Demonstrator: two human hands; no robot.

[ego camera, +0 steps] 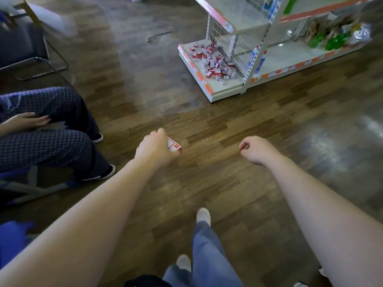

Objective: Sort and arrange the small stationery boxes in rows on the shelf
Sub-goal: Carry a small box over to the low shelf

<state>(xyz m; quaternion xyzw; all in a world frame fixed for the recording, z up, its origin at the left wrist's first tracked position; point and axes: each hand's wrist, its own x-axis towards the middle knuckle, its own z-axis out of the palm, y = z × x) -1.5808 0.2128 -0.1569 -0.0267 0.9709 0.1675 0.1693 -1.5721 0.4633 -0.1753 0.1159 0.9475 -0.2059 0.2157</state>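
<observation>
One small red-and-white box (174,146) pinched in left hand (155,149) above wood floor (207,125). Right hand (256,149) loosely curled, grip empty. Heap of boxes (211,61) unsorted on bottom shelf (202,83), well apart from hands.

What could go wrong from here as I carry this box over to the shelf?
The left hand pinches the small red and white box by one end, so it might slip onto the wood floor. The pile of boxes on the bottom shelf lies loose near the front lip; adding one carelessly could knock others off. A seated person's feet sit close to your path.
</observation>
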